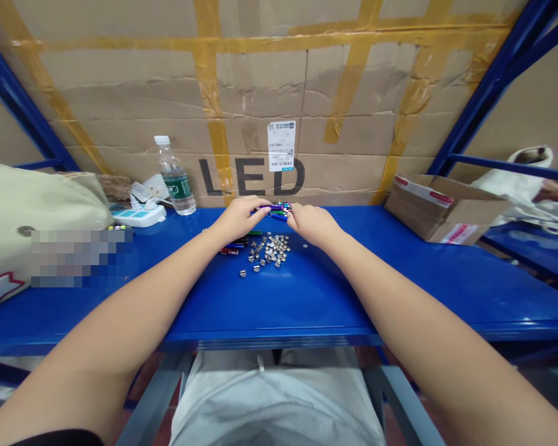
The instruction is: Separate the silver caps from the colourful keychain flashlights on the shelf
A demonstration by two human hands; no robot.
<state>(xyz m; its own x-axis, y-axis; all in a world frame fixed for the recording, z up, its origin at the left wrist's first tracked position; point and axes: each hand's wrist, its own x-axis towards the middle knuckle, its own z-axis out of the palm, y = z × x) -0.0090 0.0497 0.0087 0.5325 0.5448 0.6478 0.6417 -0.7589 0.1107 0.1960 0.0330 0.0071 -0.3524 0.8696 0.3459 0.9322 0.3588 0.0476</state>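
**A:** Hands, quick?

**B:** Both of mine are out at the back of the blue shelf (307, 297). Left hand (239, 217) and right hand (314, 223) are nearly touching, the fingertips of each pinched on the coloured tubes (275, 210) held between them, just in front of the big LED carton (260, 93).

**A:** Risks?

**B:** The silver discs (267, 251) lie loose right below my wrists. I'd judge a dragged forearm would scatter them. I see no lip on the shelf edge, so they could roll off. The grip is fingertips only, so a tube could slip and drop into the pile. The water bottle (174, 176) stands well to the left, beside the power strip (139, 215). A knock there would be bad, though it's capped.

**A:** Counts?

**B:**
- One bottle and one power strip.
- One small cardboard box (439, 207) on the right.
- One canvas bag (28, 210) on the left and one white bag (516, 179) far right.
- Loose tubes (232, 249) by the left hand: at least three, in red, blue and green.
- Tubes in hand: several, can't separate them.
- Discs: dozens, too small to count exactly.
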